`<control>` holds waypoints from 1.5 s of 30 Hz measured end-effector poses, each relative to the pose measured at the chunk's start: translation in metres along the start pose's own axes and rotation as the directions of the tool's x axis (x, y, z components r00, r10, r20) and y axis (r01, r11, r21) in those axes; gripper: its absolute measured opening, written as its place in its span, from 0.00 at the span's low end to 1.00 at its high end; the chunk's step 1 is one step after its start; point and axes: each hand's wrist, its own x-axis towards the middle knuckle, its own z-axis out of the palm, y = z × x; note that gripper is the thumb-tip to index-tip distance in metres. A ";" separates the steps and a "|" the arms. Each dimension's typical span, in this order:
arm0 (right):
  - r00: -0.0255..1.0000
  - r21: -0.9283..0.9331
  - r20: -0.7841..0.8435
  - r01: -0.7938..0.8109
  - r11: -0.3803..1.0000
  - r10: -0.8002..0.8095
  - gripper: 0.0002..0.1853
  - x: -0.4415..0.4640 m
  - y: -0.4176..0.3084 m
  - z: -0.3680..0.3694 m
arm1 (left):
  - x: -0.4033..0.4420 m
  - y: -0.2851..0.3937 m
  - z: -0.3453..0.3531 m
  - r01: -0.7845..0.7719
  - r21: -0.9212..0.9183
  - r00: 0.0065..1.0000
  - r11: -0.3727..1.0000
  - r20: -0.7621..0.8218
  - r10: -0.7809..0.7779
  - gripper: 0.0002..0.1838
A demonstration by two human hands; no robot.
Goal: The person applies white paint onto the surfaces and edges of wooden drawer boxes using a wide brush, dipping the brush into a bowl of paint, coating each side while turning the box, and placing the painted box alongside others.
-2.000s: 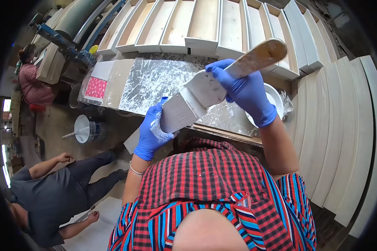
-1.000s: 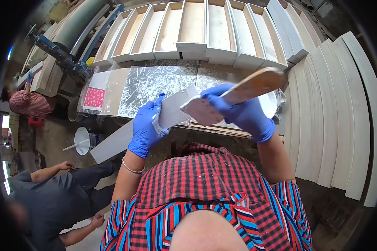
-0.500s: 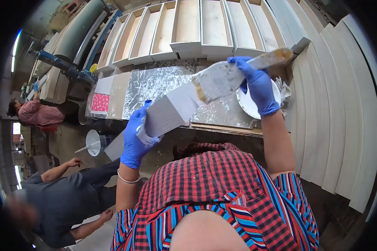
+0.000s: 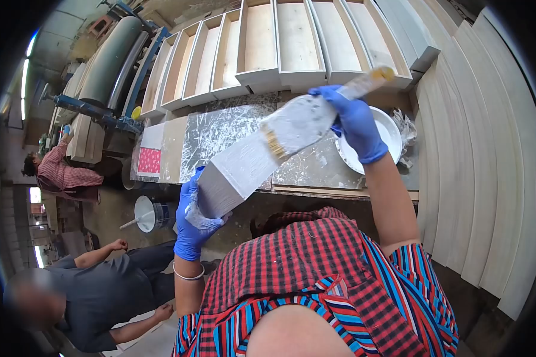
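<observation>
In my right hand (image 4: 357, 125), gloved in blue, is a wide paintbrush (image 4: 304, 122) smeared with white, gripped near its handle. The bristles lie against the white-coated end of a board (image 4: 244, 163). My left hand (image 4: 192, 220), also in a blue glove, closes round the board's greyer part (image 4: 220, 193) and holds it tilted above the bench's front edge. White smears cover the left glove's palm side. Behind my right hand stands a round white tub (image 4: 386, 134), partly hidden by that hand.
A paint-streaked workbench (image 4: 220, 134) lies ahead, with several open wooden drawers (image 4: 259, 41) lined up behind it. Long pale boards (image 4: 458, 166) lean at the right. On the floor at left stands a bucket (image 4: 144, 214). One person (image 4: 101, 297) is close at left, another (image 4: 62, 172) farther off.
The brush and my right hand have moved slightly left along the board. The board has shifted and tilted more steeply, and my left hand has dropped a little.
</observation>
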 end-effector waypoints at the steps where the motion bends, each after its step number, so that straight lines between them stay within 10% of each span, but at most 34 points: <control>1: 0.999 0.012 -0.018 -0.030 0.999 0.031 0.14 0.002 -0.009 0.015 | 0.000 0.001 0.000 -0.007 -0.001 1.000 1.000 0.008 0.007 0.43; 5: 0.993 -0.081 0.049 -0.105 0.991 0.109 0.15 0.028 0.012 -0.002 | -0.003 0.005 -0.004 -0.037 0.024 0.999 0.999 0.010 0.037 0.43; 7: 0.975 -0.416 -0.168 -0.207 0.885 0.149 0.14 0.032 0.018 -0.013 | 0.000 0.007 -0.008 -0.044 0.046 0.999 0.998 -0.004 0.044 0.43; 12: 0.996 0.026 -0.072 -0.051 0.998 0.053 0.14 0.018 -0.002 -0.013 | 0.002 0.000 -0.010 -0.043 0.012 0.999 0.999 0.012 0.043 0.43; 16: 0.999 -0.044 0.032 -0.042 0.998 0.044 0.12 0.013 -0.002 -0.006 | 0.007 0.005 -0.007 -0.084 0.055 0.996 0.995 0.035 0.082 0.41; 19: 0.972 -0.385 -0.234 -0.084 0.919 -0.009 0.12 0.010 0.022 -0.030 | 0.014 0.002 -0.002 -0.120 0.066 0.993 0.991 0.009 0.120 0.41; 38: 0.430 0.032 -0.902 -0.008 0.999 0.032 0.16 -0.149 0.135 -0.173 | 0.077 -0.062 0.174 -0.305 0.445 0.952 0.842 0.116 0.283 0.35; 45: 0.549 0.157 -0.824 -0.019 0.987 0.142 0.18 -0.180 0.167 -0.200 | 0.068 -0.076 0.216 -0.332 0.379 0.943 0.864 0.145 0.298 0.35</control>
